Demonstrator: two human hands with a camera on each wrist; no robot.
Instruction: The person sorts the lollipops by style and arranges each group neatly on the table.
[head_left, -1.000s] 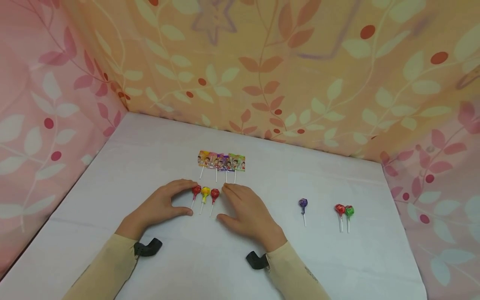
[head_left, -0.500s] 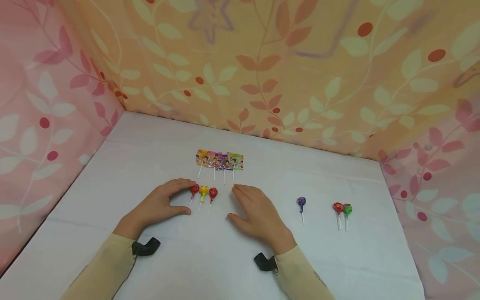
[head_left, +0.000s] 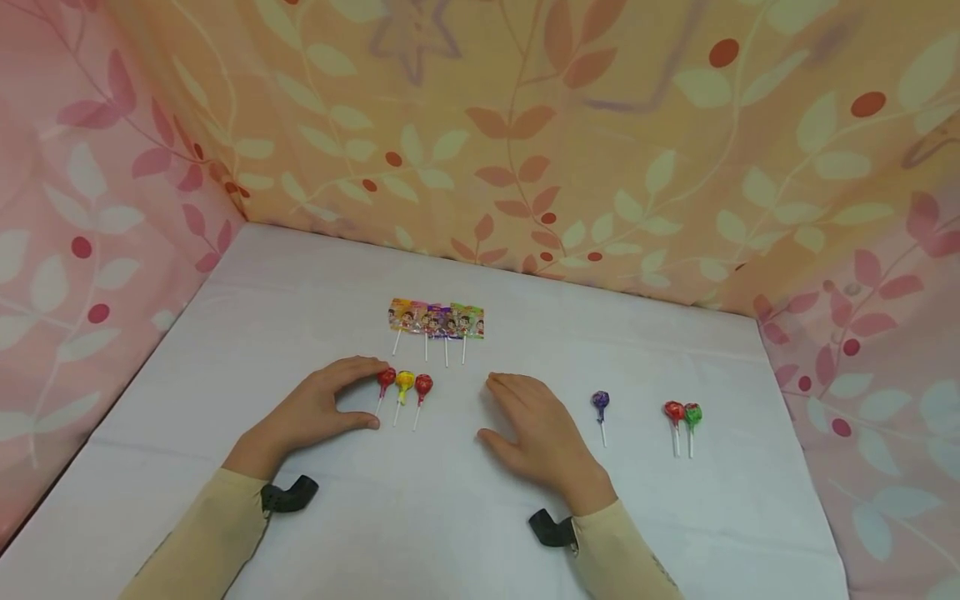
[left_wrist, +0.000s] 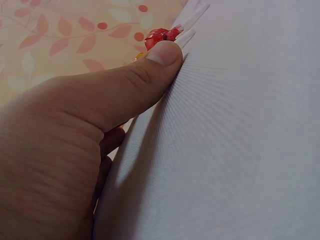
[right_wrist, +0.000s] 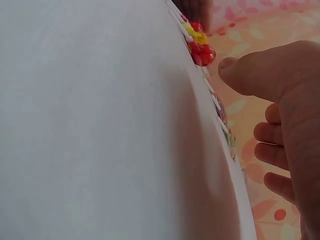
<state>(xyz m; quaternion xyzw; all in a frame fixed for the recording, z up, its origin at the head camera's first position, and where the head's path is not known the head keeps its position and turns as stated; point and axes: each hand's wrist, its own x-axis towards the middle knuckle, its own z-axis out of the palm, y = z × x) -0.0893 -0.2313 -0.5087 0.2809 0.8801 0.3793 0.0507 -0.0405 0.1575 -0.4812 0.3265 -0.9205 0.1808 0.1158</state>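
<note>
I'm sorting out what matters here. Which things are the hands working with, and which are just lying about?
In hand:
left hand, fingertips at the row of three lollipops
right hand, open beside that row

Lying about:
flat wrapped lollipops
purple lollipop
red and green pair

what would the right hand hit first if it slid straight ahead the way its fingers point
Probably nothing soon. The right hand points up and slightly left over bare table; the row of flat wrapped lollipops seems to lie left of that line, so the leaf-patterned back wall would likely come first, though depth is unclear.
</note>
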